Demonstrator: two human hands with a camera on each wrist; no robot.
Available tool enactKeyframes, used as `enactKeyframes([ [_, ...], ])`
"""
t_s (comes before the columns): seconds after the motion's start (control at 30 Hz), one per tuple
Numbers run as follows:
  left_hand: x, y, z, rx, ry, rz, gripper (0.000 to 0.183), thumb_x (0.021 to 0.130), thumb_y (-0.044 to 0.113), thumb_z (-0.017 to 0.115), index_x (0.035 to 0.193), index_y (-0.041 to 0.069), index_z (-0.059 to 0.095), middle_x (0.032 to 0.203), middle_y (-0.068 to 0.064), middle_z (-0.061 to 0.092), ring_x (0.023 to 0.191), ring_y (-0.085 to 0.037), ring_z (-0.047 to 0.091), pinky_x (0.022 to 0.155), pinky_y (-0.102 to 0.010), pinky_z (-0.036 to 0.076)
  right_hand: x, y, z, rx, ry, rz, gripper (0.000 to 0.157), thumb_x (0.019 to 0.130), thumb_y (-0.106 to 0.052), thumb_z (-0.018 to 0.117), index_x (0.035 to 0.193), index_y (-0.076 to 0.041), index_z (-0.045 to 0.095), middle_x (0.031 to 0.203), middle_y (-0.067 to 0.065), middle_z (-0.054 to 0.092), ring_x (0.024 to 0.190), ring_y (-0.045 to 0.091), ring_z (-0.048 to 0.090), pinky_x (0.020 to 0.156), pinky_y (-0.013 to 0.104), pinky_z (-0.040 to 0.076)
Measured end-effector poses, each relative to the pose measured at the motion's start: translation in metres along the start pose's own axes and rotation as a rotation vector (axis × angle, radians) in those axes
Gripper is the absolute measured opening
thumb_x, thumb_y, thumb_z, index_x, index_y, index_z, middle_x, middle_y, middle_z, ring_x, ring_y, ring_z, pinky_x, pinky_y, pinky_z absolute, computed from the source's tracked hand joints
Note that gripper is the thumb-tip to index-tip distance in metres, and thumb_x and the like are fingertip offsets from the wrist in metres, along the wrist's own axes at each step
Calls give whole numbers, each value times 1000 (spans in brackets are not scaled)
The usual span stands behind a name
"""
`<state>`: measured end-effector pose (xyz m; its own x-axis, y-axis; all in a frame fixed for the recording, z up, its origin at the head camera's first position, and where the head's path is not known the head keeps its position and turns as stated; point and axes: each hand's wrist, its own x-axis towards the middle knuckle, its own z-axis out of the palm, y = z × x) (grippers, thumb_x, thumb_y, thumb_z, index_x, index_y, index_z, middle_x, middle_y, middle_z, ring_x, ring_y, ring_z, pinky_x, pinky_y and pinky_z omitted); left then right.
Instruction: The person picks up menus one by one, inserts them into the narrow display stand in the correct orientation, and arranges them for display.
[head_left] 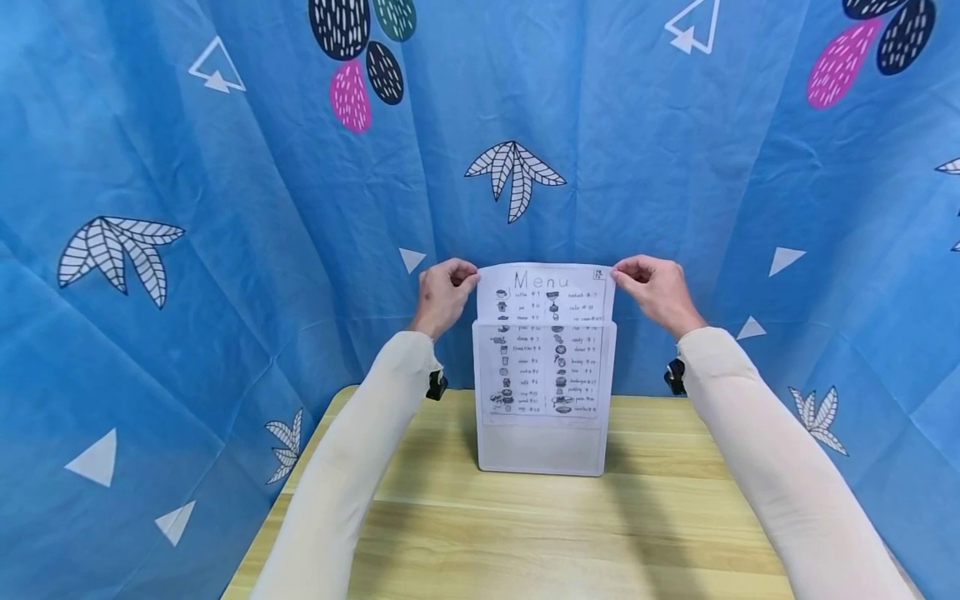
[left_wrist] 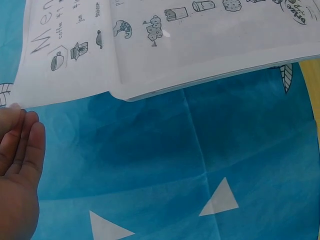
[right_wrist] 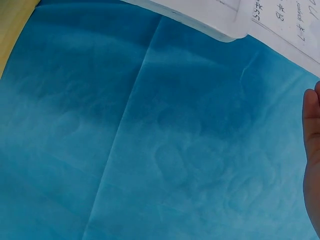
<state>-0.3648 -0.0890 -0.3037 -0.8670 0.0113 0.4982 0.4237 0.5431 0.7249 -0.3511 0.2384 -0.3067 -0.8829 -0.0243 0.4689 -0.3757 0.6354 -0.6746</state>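
Note:
A white menu sheet (head_left: 536,292) with small drawings and handwritten words sits partly inside an upright clear sign holder (head_left: 540,450) on the table. Its top part, with the word Menu, sticks out above the holder's upper edge. My left hand (head_left: 444,293) pinches the sheet's upper left corner between thumb and fingers. At the upper right corner, my right hand (head_left: 658,292) pinches the paper the same way. In the left wrist view the sheet (left_wrist: 65,55) bends slightly where it leaves the holder (left_wrist: 200,65). Only the edge of the right hand (right_wrist: 312,135) shows in the right wrist view.
The holder stands near the back of a light wooden table (head_left: 525,533). Close behind hangs a blue patterned cloth (head_left: 637,167), which also runs along both sides. Each wrist wears a small black device, one of them below the left cuff (head_left: 437,385).

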Motion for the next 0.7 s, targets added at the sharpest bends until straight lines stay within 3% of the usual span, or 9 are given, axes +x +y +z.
enactKeyframes([
  [0.2, -2, -4, 0, 0, -3, 6, 16, 98, 15, 66, 108, 4, 71, 99, -11, 68, 88, -23, 60, 82, -36, 54, -3, 1, 1, -2, -8, -1, 22, 101, -21, 63, 111, -3, 70, 103, 15, 68, 86, 24, 56, 71, 31, 44],
  [0.47, -4, -9, 1, -4, -32, 30, 25, 100, 14, 63, 122, 3, 70, 103, -10, 68, 91, -23, 60, 83, -37, 53, -4, 5, 2, -2, -5, -38, 22, 100, -18, 63, 115, -4, 70, 104, 14, 69, 85, 22, 58, 68, 23, 44],
  [0.7, -5, -11, 3, -1, -32, 29, 24, 100, 13, 63, 121, 4, 71, 103, -11, 69, 89, -23, 61, 79, -35, 52, -5, 11, 4, 8, -8, -98, 25, 100, -16, 63, 120, -3, 71, 104, 17, 71, 85, 21, 60, 65, 17, 44],
])
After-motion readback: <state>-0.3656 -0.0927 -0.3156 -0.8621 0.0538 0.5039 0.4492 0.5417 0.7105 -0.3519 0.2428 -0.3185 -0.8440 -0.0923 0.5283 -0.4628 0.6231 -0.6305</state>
